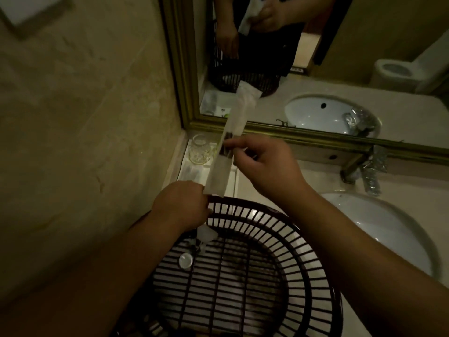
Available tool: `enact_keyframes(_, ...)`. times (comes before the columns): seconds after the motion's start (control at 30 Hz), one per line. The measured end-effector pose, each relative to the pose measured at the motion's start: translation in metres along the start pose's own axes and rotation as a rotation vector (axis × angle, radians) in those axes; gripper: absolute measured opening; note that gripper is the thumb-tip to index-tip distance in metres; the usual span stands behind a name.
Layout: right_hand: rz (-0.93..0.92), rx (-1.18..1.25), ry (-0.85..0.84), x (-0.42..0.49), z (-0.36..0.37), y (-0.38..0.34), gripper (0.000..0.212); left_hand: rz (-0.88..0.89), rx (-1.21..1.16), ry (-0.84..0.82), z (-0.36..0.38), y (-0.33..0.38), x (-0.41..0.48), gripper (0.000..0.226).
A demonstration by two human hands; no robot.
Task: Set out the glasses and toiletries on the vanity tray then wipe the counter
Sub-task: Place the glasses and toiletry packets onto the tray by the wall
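Observation:
My right hand pinches a long white toiletry packet near its middle and holds it upright over the vanity tray. The packet's lower end reaches my left hand, which grips the rim of a dark slatted plastic basket. A clear glass stands on the white tray in the corner by the mirror. Inside the basket lie a small white bottle cap and a white plastic item.
A tiled wall closes the left side. A gold-framed mirror runs along the back. At the right, a white sink is set into the counter, with a wrapped tap behind it.

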State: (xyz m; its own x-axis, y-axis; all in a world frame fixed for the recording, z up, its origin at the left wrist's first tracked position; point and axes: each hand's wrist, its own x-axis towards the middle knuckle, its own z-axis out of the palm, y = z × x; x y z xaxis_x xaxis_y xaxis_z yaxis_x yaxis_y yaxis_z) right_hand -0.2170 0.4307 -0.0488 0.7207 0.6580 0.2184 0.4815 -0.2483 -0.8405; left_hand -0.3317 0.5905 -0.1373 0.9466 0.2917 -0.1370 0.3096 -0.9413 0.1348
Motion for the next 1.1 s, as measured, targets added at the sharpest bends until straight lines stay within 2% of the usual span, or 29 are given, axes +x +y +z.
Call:
enact_keyframes(0.07,0.075,-0.055,-0.06,0.031,0.011,0.007,0.022,0.042,0.057,0.005,0.002,0.0,0.0,0.024)
enact_keyframes(0.17,0.188,-0.072,-0.247,0.07,0.039,0.028,0.024,0.064,0.045,0.005,0.002,0.0,0.0,0.022)
enact_keyframes(0.27,0.302,-0.183,-0.432,0.096,0.072,0.06,0.018,0.073,0.03,0.0,0.002,0.0,0.001,0.033)
enact_keyframes(0.4,0.482,-0.352,-0.696,0.115,0.116,0.103,0.023,0.078,0.021,0.022,0.003,0.0,0.001,0.019)
enact_keyframes(0.53,0.631,-0.419,-0.837,0.123,0.143,0.124,0.028,0.076,0.039,0.001,0.003,-0.001,0.003,0.017)
enact_keyframes(0.63,0.664,-0.424,-0.897,0.121,0.155,0.127,0.035,0.087,0.029,-0.006,0.002,-0.002,0.004,0.016)
enact_keyframes(0.77,0.592,-0.549,-1.161,0.108,0.16,0.128,0.047,0.085,0.007,-0.043,0.0,-0.001,0.005,0.014)
enact_keyframes(1.0,0.423,-0.728,-1.189,0.104,0.156,0.128,0.046,0.089,0.025,-0.042,0.0,0.0,0.005,0.015)
enact_keyframes(1.1,0.309,-0.759,-1.007,0.104,0.142,0.117,0.037,0.118,0.009,0.004,0.002,-0.001,0.001,0.016)
